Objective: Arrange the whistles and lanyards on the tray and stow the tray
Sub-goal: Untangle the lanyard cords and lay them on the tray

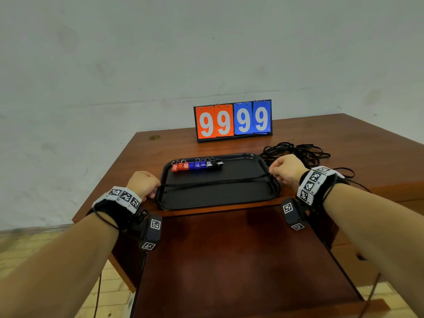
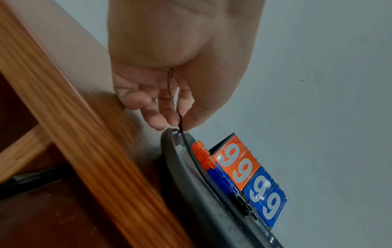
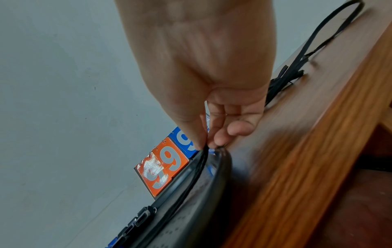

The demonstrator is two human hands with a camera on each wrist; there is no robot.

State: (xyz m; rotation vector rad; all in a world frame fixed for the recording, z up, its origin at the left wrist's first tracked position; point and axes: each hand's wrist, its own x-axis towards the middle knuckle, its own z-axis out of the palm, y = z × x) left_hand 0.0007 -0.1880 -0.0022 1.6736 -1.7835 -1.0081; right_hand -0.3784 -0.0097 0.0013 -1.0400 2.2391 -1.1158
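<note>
A person's left hand (image 1: 143,183) and right hand (image 1: 286,168) each pinch an end of a black lanyard (image 1: 215,182) stretched across the black tray (image 1: 274,190), apparently just touching it, with whistles (image 1: 197,165) lined beyond and more lanyards (image 1: 296,151) heaped past the right hand.

A flip scoreboard (image 1: 233,120) reading 9999 stands on the wooden desk (image 1: 344,143).
</note>
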